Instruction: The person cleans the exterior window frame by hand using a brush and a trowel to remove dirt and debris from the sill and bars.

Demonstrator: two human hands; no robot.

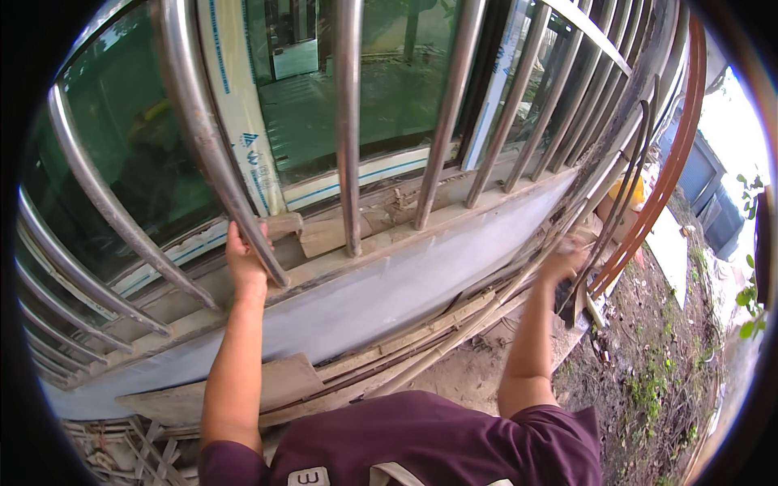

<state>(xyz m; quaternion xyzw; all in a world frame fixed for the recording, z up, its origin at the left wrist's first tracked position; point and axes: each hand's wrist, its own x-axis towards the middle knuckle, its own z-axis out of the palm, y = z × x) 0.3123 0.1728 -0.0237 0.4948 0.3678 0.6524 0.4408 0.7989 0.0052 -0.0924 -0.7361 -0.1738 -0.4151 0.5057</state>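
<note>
My left hand (245, 257) is closed at the lower end of a shiny metal window bar (212, 142); part of its fingers is hidden behind the bar. Just past that hand, a tan, dusty block-like piece (279, 225) lies on the ledge, and a flat tan piece (324, 236) lies beside it. Out to the right, my right hand (566, 257) is smeared by motion, so its fingers do not show clearly. It is nearest to the dark bent cables (620, 202) and the long thin pipes (519, 283) along the wall.
Behind the bars stands a green-tinted glass window (365, 105) with film-covered frames. Below the ledge runs a pale wall panel (389, 279). A loose board (235, 389) leans at the lower left. Reddish-brown curved pipes (668, 178) rise at right, above weedy soil (648, 381).
</note>
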